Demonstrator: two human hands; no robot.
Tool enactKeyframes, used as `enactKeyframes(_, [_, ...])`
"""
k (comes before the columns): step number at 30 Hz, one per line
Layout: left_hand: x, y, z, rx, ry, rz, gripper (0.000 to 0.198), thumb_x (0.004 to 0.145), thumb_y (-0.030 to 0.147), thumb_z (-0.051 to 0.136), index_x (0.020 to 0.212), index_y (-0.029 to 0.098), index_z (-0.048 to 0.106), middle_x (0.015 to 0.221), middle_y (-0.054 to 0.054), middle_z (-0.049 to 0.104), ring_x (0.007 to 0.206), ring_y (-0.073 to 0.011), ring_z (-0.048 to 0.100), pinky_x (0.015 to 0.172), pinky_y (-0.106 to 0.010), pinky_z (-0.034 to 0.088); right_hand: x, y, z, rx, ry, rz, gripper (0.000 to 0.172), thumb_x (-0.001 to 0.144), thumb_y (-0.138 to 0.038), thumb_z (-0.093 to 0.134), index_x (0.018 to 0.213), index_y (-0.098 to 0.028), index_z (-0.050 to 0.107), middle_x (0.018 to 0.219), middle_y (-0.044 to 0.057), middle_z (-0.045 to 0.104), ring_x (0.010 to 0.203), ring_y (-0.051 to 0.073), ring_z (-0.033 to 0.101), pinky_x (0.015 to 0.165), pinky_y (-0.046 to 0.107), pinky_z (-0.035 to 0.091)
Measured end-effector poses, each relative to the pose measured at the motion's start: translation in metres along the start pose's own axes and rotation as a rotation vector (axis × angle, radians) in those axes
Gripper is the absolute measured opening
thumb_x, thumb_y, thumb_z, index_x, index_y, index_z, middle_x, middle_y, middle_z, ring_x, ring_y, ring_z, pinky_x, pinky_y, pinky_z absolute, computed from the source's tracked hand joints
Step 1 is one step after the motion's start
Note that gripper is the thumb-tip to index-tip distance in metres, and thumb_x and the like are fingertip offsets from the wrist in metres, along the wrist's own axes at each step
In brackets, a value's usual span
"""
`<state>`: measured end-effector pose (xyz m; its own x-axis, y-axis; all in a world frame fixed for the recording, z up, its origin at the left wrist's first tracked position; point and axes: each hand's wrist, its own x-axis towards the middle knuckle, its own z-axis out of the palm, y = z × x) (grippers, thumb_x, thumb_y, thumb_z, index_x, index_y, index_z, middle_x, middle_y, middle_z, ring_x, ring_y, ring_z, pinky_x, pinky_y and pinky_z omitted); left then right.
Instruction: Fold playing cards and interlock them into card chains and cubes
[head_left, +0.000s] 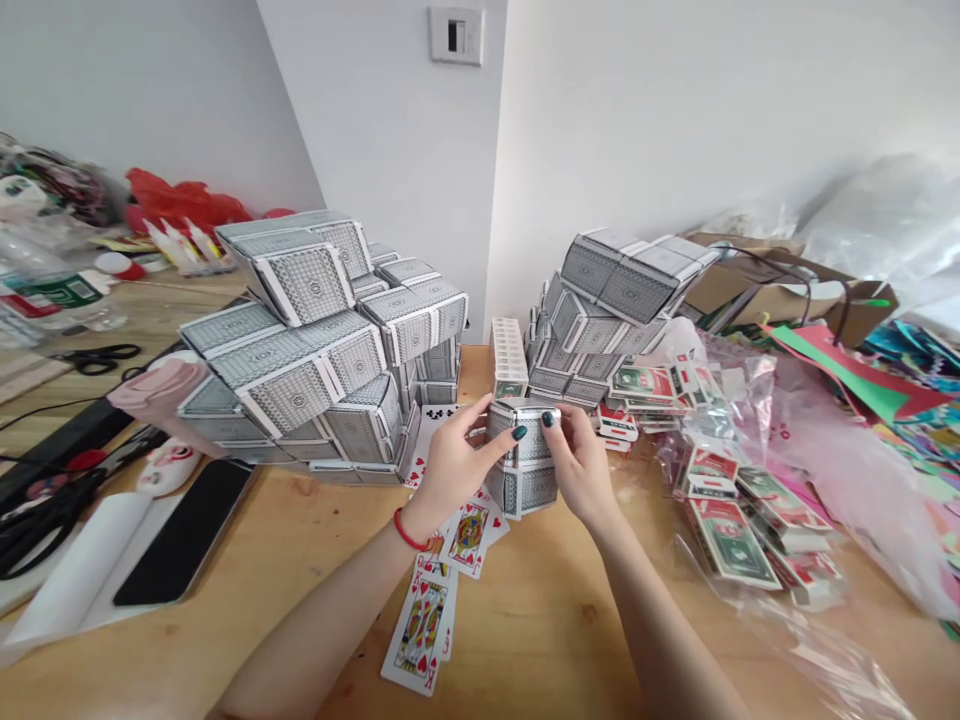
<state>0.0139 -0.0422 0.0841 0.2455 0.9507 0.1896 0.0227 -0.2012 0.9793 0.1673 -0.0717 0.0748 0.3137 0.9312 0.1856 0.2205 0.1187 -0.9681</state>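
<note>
Between my hands stands a block folded from grey-backed playing cards (531,488), two layers tall, on the wooden table. My left hand (456,455), with a red cord on the wrist, grips its upper left; the thumb presses the front face while the other fingers are partly hidden. On the upper right side, my right hand (583,462) holds the same block with the thumb on its front. Loose face-up cards (418,635), including a king and a jack, lie below my left hand. Directly behind the block is a long row of card boxes (509,352).
Stacks of similar card blocks rise at left (300,365) and right (600,320). Boxed card decks (731,545) lie among clear plastic at right. A black phone (187,530), scissors (97,357) and glue bottles (184,245) are at left. A wall (390,120) stands behind.
</note>
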Motion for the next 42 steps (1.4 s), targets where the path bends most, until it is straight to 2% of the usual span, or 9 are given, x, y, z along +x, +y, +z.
enactKeyframes(3, [0.000, 0.000, 0.000, 0.003, 0.015, -0.009, 0.054, 0.072, 0.037, 0.065, 0.119, 0.015, 0.052, 0.120, -0.013, 0.057, 0.100, -0.0220, 0.060, 0.083, -0.033, 0.052, 0.001, -0.001, 0.003, 0.285, -0.095, 0.124, 0.042, 0.070, -0.043, 0.065, 0.102, -0.022, 0.048, 0.082, 0.003, 0.067, 0.073, 0.019, 0.062, 0.069, 0.033, 0.048])
enactKeyframes(6, [-0.001, 0.000, 0.001, 0.014, 0.017, -0.007, 0.054, 0.073, 0.037, 0.064, 0.120, 0.015, 0.051, 0.120, -0.014, 0.056, 0.100, -0.0219, 0.060, 0.081, -0.033, 0.053, 0.001, -0.003, 0.002, 0.459, -0.147, 0.233, 0.048, 0.061, -0.034, 0.074, 0.102, -0.021, 0.053, 0.085, 0.004, 0.069, 0.076, 0.019, 0.064, 0.072, 0.033, 0.049])
enactKeyframes(10, [-0.001, 0.002, 0.001, 0.006, -0.006, 0.033, 0.055, 0.075, 0.035, 0.062, 0.124, 0.019, 0.046, 0.118, -0.011, 0.059, 0.093, -0.0190, 0.063, 0.077, -0.031, 0.054, 0.002, -0.004, -0.001, 0.525, -0.242, 0.313, 0.038, 0.059, -0.031, 0.076, 0.092, -0.017, 0.063, 0.087, 0.005, 0.070, 0.079, 0.020, 0.065, 0.077, 0.034, 0.048])
enactKeyframes(17, [-0.005, 0.005, 0.001, 0.072, -0.029, 0.051, 0.039, 0.080, 0.034, 0.055, 0.116, 0.019, 0.056, 0.107, -0.008, 0.065, 0.088, -0.0185, 0.064, 0.073, -0.028, 0.053, 0.001, -0.005, -0.003, 0.646, -0.253, 0.357, 0.030, 0.058, -0.027, 0.076, 0.085, -0.019, 0.066, 0.084, 0.003, 0.071, 0.072, 0.017, 0.065, 0.072, 0.029, 0.048])
enactKeyframes(25, [-0.006, 0.009, 0.005, 0.061, 0.012, 0.029, 0.036, 0.081, 0.035, 0.053, 0.112, 0.019, 0.058, 0.092, -0.005, 0.069, 0.092, -0.0192, 0.063, 0.072, -0.026, 0.052, 0.003, -0.005, -0.006, 0.636, -0.265, 0.412, 0.028, 0.060, -0.027, 0.074, 0.086, -0.019, 0.064, 0.082, 0.002, 0.071, 0.072, 0.017, 0.064, 0.070, 0.028, 0.048])
enactKeyframes(31, [-0.006, 0.011, 0.006, 0.066, 0.026, 0.041, 0.034, 0.082, 0.035, 0.051, 0.111, 0.019, 0.057, 0.113, -0.007, 0.063, 0.093, -0.0186, 0.062, 0.072, -0.026, 0.053, 0.003, -0.004, -0.007, 0.613, -0.271, 0.396, 0.030, 0.061, -0.029, 0.073, 0.089, -0.021, 0.063, 0.084, 0.002, 0.070, 0.071, 0.017, 0.063, 0.069, 0.028, 0.048])
enactKeyframes(42, [-0.007, 0.008, 0.007, 0.066, 0.057, 0.072, 0.033, 0.083, 0.032, 0.050, 0.112, 0.019, 0.057, 0.112, -0.007, 0.063, 0.096, -0.0185, 0.061, 0.077, -0.027, 0.052, 0.001, -0.007, -0.005, 0.580, -0.275, 0.348, 0.035, 0.063, -0.034, 0.072, 0.094, -0.022, 0.060, 0.090, 0.003, 0.069, 0.074, 0.019, 0.063, 0.069, 0.031, 0.048])
